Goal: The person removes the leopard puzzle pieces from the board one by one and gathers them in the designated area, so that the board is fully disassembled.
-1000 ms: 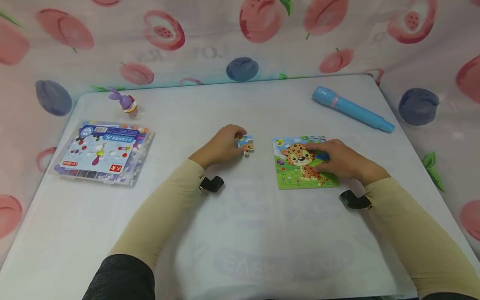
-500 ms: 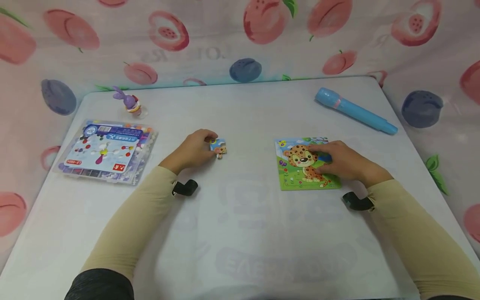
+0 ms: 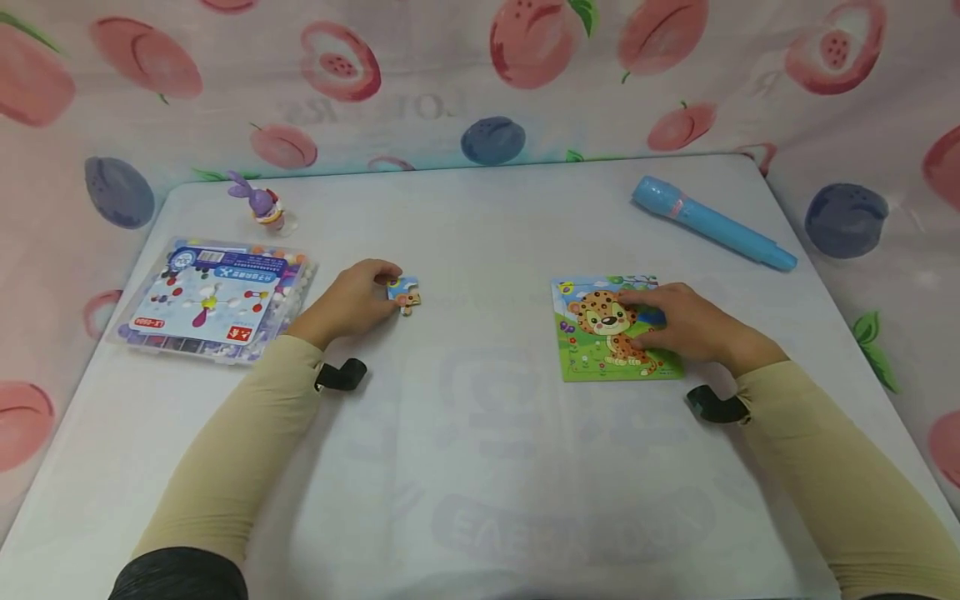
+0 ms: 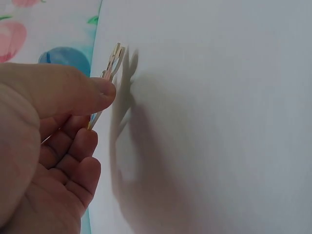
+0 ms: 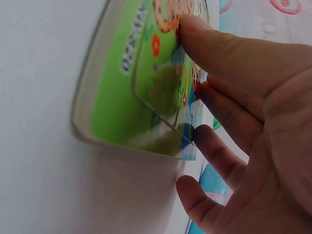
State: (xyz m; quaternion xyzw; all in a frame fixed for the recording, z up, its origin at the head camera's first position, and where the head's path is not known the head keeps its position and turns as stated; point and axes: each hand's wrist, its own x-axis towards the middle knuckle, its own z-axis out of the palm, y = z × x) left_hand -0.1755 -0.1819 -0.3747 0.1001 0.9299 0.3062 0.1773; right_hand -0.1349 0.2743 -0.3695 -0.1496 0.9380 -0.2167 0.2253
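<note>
My left hand (image 3: 352, 298) pinches a small jigsaw puzzle piece (image 3: 405, 293) between thumb and fingers, left of the table's middle. Blue sky and a brown animal part are printed on it. The left wrist view shows the puzzle piece (image 4: 115, 62) edge-on close above the white surface, partly covered by the thumb. To the right lies a square leopard puzzle (image 3: 600, 350) with a green and blue picture. On its right half rests my right hand (image 3: 690, 329), thumb and fingertips spread on the surface. The right wrist view shows the thumb (image 5: 195, 29) touching the puzzle's face.
A clear plastic box (image 3: 213, 304) with a molecule-model label lies at the left, and a purple rabbit-eared figurine (image 3: 258, 204) stands behind it. A light-blue tube (image 3: 712, 223) lies at the back right. Behind the white table (image 3: 480, 467) hangs a peach-print curtain (image 3: 420, 50).
My left hand has moved left across the table with the puzzle piece, away from the leopard puzzle and closer to the plastic box. My right hand stays on the puzzle.
</note>
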